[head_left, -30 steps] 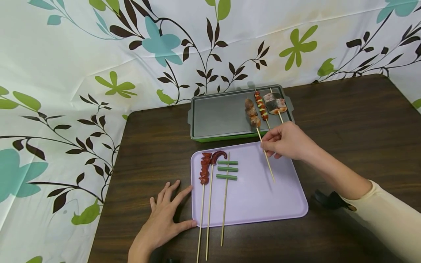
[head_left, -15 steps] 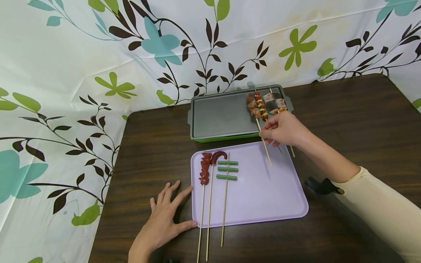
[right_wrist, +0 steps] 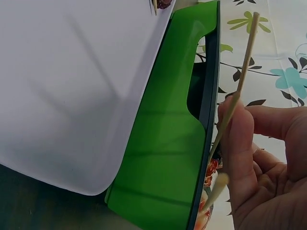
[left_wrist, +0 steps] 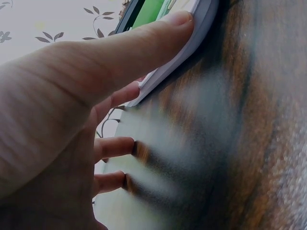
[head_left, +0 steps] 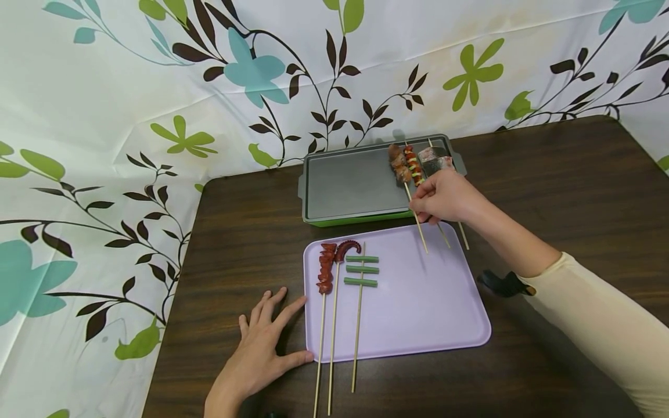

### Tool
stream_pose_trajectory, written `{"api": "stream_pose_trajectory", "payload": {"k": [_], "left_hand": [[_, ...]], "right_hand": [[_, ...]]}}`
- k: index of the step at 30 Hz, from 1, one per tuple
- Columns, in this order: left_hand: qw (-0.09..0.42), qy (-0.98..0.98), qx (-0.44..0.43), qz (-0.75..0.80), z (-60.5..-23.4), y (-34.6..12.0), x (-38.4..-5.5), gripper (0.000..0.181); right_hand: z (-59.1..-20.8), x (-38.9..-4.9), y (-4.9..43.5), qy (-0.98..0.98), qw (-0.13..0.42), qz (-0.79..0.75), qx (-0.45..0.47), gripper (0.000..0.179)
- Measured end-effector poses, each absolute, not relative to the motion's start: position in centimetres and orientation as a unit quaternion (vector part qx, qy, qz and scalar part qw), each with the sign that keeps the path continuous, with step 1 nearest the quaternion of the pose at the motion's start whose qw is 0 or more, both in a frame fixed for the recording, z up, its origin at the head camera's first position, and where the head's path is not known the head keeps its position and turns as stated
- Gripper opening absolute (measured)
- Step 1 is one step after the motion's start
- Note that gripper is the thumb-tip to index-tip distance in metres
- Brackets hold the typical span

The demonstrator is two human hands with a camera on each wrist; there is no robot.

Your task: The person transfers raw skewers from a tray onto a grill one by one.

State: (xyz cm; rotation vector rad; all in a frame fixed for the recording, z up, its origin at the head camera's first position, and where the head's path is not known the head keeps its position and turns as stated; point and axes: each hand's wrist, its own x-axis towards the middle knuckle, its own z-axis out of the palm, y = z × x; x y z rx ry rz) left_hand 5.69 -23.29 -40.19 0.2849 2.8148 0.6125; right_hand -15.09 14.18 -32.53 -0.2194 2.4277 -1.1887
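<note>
My right hand (head_left: 444,194) pinches the wooden stick (right_wrist: 245,62) of a meat skewer (head_left: 400,165) between thumb and fingers. Its brown chunks overlap the right part of the grey grill plate (head_left: 350,180), and the stick slants out over the grill's front edge. Right beside it lie a skewer of small red and green pieces (head_left: 413,165) and a fish skewer (head_left: 435,162), partly hidden by the hand. My left hand (head_left: 261,348) rests with fingers spread on the table, thumb on the near-left corner of the lilac tray (head_left: 413,313).
On the tray's left side lie a red sausage-like skewer (head_left: 325,270), an octopus tentacle skewer (head_left: 345,249) and a green bean-like skewer (head_left: 362,270), their sticks reaching past the near edge. A floral sheet (head_left: 313,69) hangs behind the dark wooden table (head_left: 235,232).
The right hand has moved the meat skewer away from me, farther over the grill plate and close beside the red and green skewer. My left hand has stayed in place.
</note>
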Motion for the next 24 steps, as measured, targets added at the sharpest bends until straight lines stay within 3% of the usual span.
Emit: {"api": "stream_pose_trajectory", "payload": {"k": [24], "left_hand": [[0.118, 0.964, 0.104, 0.212, -40.30, -23.40, 5.66, 0.091]], "right_hand": [[-32.47, -15.23, 13.86, 0.902, 0.197, -0.375, -0.083, 0.023]]}}
